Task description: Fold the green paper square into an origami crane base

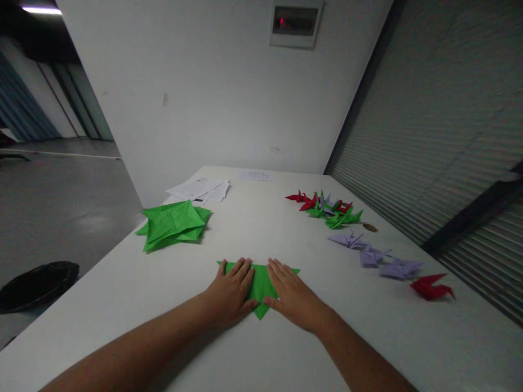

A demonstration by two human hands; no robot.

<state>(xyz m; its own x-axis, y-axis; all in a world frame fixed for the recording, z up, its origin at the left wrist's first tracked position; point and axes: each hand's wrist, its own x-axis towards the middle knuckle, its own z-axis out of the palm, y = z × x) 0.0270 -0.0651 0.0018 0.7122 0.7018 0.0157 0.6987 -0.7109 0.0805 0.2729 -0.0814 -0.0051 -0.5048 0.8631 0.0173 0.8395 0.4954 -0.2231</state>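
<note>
A green paper folded into a triangle (260,283) lies flat on the white table (261,359), its long edge away from me and one point toward me. My left hand (232,288) rests flat on its left part, fingers spread. On the right part lies my right hand (292,294), palm down, with its thumb apart from the fingers. Between the two hands the middle of the paper shows. Both hands press on the paper and neither grips it.
Creased green sheets (174,224) are stacked at the left, with white printed papers (200,189) behind. On the right sit red, green and purple folded cranes (327,209), more purple ones (371,256), a red one (431,287) and a brown disc (370,227). A black-lined bin (38,286) stands left.
</note>
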